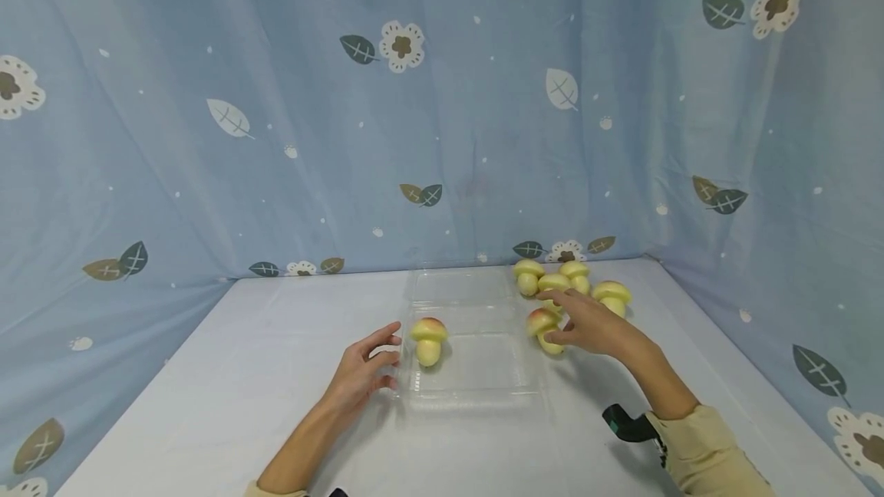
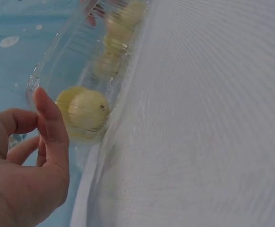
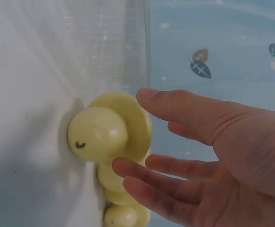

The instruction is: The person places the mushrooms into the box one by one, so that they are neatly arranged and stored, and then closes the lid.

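A clear plastic box [image 1: 476,363] with its lid folded back lies on the table. One toy mushroom [image 1: 429,341], yellow with a reddish cap top, sits inside at the left. My left hand [image 1: 366,369] is at the box's left wall, fingers loosely bent; in the left wrist view its fingertips [image 2: 45,101] overlap the clear edge. Just right of the box lies another mushroom [image 1: 544,330]. Over it hovers my right hand [image 1: 592,322], thumb and fingers spread on either side of the cap and stem. In the right wrist view a gap separates thumb and fingers, with nothing gripped.
Several more yellow mushrooms [image 1: 611,296] stand behind and beside the right hand, near the table's back edge. The transparent lid [image 1: 463,286] reaches back toward a blue patterned curtain [image 1: 476,136]. White cloth [image 1: 262,374] covers the table.
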Motion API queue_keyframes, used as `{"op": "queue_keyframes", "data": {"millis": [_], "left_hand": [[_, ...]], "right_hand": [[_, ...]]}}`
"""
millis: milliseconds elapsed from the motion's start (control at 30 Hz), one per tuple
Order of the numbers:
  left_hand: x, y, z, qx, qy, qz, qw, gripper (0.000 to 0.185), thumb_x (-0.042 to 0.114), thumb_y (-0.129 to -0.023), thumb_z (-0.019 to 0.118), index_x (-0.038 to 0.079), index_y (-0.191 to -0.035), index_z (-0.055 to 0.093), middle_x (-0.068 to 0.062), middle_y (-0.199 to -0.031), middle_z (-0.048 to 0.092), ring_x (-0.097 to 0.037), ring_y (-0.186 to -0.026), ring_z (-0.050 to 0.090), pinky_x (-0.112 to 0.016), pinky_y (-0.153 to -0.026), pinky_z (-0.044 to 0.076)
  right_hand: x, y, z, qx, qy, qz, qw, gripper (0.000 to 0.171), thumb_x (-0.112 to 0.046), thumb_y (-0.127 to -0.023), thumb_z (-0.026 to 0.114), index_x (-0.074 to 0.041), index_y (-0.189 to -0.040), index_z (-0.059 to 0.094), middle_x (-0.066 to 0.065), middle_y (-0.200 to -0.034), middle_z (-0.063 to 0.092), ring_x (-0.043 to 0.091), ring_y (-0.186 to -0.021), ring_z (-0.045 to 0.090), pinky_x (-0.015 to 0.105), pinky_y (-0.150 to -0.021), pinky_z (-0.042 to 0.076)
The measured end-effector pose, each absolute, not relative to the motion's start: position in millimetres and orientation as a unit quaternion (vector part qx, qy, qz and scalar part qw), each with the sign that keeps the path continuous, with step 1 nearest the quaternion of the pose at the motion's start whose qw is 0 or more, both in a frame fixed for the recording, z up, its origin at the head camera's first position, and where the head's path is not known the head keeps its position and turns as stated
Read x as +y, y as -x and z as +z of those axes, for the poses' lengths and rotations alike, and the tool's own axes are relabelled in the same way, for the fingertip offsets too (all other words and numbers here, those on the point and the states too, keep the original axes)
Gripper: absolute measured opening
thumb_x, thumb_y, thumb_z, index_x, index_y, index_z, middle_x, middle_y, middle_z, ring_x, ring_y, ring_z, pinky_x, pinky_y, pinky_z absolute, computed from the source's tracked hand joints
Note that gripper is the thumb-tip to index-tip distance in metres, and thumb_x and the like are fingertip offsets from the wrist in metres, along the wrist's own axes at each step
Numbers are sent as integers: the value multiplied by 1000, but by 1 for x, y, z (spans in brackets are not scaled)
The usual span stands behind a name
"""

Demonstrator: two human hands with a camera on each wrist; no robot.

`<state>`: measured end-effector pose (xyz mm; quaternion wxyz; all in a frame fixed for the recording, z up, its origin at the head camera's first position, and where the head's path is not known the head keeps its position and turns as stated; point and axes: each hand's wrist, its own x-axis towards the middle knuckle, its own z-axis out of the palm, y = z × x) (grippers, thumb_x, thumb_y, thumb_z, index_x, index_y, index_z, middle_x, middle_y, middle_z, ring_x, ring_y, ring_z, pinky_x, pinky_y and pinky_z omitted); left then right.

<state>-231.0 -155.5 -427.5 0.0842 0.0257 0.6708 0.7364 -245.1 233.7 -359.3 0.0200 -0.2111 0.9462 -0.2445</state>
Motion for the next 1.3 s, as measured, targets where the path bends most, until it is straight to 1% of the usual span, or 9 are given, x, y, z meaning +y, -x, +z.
{"op": "queue_keyframes", "data": {"millis": [233,433,633,767,900,1033,1300], "left_hand": [[-157,233,-429,671,-20,737,79,56,3,-91,61,13,-145,49,-4,-126,50,-14,-91,54,-22,-57,52],[-158,233,-430,677,-16,732,77,54,4,-91,62,14,-143,51,-7,-127,51,-13,-90,55,-22,-56,52],[-158,233,-430,676,-20,733,72,53,4,-92,61,12,-144,50,-6,-125,52,-12,-88,55,-20,-55,52],[-158,233,-431,675,-18,734,72,53,4,-92,61,12,-144,50,-5,-125,53,-12,-89,55,-20,-54,52],[-158,233,-432,673,-18,735,80,54,5,-92,62,12,-144,49,-5,-126,53,-13,-90,55,-21,-56,52],[-161,233,-431,676,-13,732,78,55,5,-92,62,12,-145,49,-5,-128,52,-14,-92,55,-22,-57,52],[-162,235,-432,673,-15,734,87,56,8,-92,63,15,-145,49,-2,-126,52,-13,-92,54,-22,-57,52]], "right_hand": [[237,250,-369,946,207,-246,27,64,-24,-88,74,-9,-144,44,25,-137,49,20,-89,67,32,-72,56],[239,254,-375,942,215,-257,24,63,-21,-88,74,-9,-143,46,23,-138,50,16,-86,67,29,-71,55],[239,256,-379,941,223,-255,11,66,-17,-85,76,-9,-143,46,22,-139,50,16,-86,65,31,-72,53],[240,257,-382,938,239,-250,5,70,-13,-81,78,-8,-143,46,19,-138,52,18,-90,62,29,-73,52],[242,256,-386,937,256,-239,-8,71,-8,-78,80,-8,-141,48,15,-134,56,23,-101,59,32,-76,54],[240,258,-388,935,261,-238,-9,69,-8,-78,80,-8,-140,49,14,-132,57,25,-105,58,33,-78,56],[240,261,-389,941,230,-246,-9,68,-13,-79,81,-4,-139,48,16,-128,58,21,-95,61,29,-74,53]]}}
